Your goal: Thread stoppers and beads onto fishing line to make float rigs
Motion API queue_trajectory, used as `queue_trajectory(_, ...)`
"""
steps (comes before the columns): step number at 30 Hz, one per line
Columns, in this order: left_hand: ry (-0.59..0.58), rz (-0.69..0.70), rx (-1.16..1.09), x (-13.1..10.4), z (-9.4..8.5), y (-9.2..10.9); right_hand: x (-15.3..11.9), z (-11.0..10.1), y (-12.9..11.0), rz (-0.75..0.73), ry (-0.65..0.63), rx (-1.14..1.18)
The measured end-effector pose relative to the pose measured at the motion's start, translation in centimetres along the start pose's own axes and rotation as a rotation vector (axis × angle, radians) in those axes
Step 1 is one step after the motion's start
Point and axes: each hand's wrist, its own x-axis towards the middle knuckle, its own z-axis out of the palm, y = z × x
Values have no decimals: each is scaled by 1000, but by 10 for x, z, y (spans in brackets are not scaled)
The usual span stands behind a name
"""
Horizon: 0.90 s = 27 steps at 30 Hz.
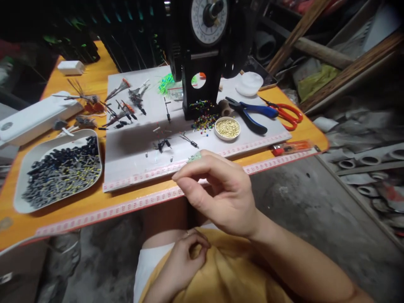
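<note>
My right hand is raised in front of the board's near edge, thumb and index fingertips pinched together. Anything between them is too small to make out; a green wrap shows on one finger. Low over my lap, my left hand also has its thumb and finger closed, and what they hold, if anything, cannot be seen. Beyond the right hand, small black-tipped wired pieces lie on the white board. A round dish of gold beads sits beside a spill of multicoloured beads.
A tray of dark and grey small parts stands at left, near a white case. Blue-handled pliers, red scissors and an orange cutter lie right. A black stand with a dial rises behind.
</note>
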Motion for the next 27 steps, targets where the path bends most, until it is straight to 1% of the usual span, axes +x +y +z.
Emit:
queue_trajectory(4, -2, -34, -4, 0, 6, -7, 1, 0, 2, 26, -18, 8)
queue_trajectory(10, 148, -155, 34, 22, 20, -27, 2, 1, 4, -7, -27, 23)
queue_trajectory(14, 181, -201, 94, 30, 25, -30, 2, -1, 4, -17, -32, 30)
queue_trajectory(19, 151, -249, 146, 28, 27, -29, 2, -1, 4, -40, -31, 39)
queue_trajectory(23, 102, -277, 180, 33, 28, -33, 3, -1, 4, -36, 0, 38)
queue_trajectory(27, 56, -247, 182, 39, 32, -39, 2, -2, 4, -6, -28, -15)
